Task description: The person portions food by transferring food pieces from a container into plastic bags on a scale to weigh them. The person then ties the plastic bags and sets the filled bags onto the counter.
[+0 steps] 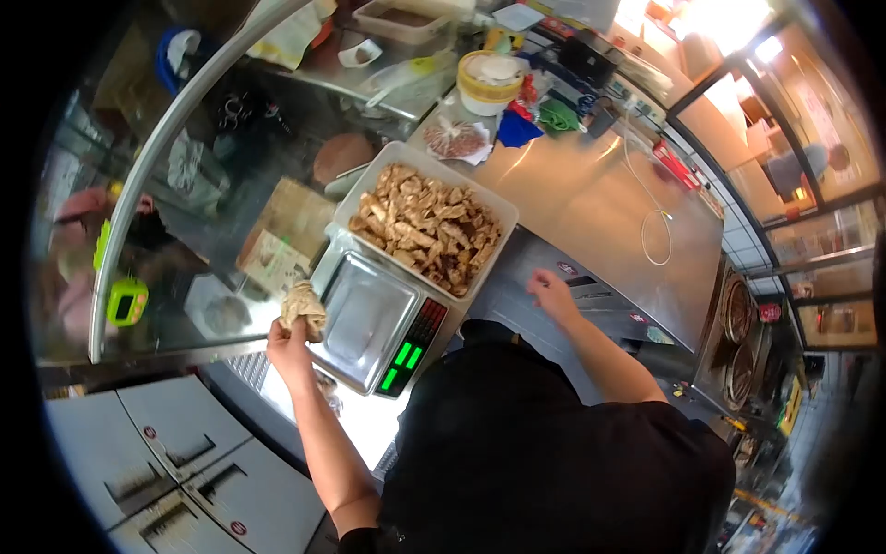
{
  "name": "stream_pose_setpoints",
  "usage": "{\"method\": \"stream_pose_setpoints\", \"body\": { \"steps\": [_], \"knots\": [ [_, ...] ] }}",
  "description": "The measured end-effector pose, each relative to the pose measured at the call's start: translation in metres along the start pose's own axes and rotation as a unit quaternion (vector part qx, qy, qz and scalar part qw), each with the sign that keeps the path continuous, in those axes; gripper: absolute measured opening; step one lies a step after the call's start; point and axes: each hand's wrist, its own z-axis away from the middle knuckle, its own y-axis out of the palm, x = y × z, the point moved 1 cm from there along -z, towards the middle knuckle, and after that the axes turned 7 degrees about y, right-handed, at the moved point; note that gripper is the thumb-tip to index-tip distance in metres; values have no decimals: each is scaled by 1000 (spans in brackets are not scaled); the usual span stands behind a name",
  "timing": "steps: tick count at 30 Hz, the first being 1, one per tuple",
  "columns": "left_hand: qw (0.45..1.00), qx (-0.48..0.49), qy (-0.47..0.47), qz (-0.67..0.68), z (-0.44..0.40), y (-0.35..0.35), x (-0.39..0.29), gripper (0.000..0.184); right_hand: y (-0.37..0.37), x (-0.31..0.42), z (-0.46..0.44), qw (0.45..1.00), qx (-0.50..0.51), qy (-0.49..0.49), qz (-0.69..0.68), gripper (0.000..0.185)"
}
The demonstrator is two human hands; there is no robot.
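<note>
My left hand (291,349) grips a crumpled beige cloth (303,310) at the left edge of a digital scale (360,321) with a metal pan and green lit figures. Behind the scale stands a translucent plastic tub (507,214) heaped with brown pieces of food (429,224). My right hand (551,292) hangs in the air to the right of the tub, touching nothing, its fingers curled inward; whether they hold anything is too small to tell.
A curved glass guard (148,175) rises at the left. On the steel counter (591,203) lie a white cable (657,226), a yellow-and-white bucket (489,83) and a bag of reddish food (457,138). White cabinet doors (185,425) stand lower left.
</note>
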Motion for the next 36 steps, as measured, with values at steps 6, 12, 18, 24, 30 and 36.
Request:
{"method": "stream_pose_setpoints", "body": {
  "steps": [6, 12, 18, 24, 30, 36],
  "knots": [
    [972, 148, -64, 172, 18, 133, -88, 30, 24, 18, 21, 994, 61, 56, -66, 43],
    [955, 204, 215, -18, 23, 197, -176, 76, 30, -3, 7, 987, 85, 83, -112, 47],
    [983, 24, 152, -103, 23, 108, -91, 66, 40, 59, -20, 977, 45, 113, -176, 50],
    [981, -132, -79, -116, 70, 5, 15, 71, 52, 95, -89, 984, 91, 135, -67, 40],
    [979, -146, -112, -88, 113, -23, 80, 67, 43, 95, -114, 985, 91, 139, -45, 23],
    [996, -38, -21, 73, 124, 59, 7, 50, 30, 122, -120, 998, 41, 43, 30, 17]
  ]
}}
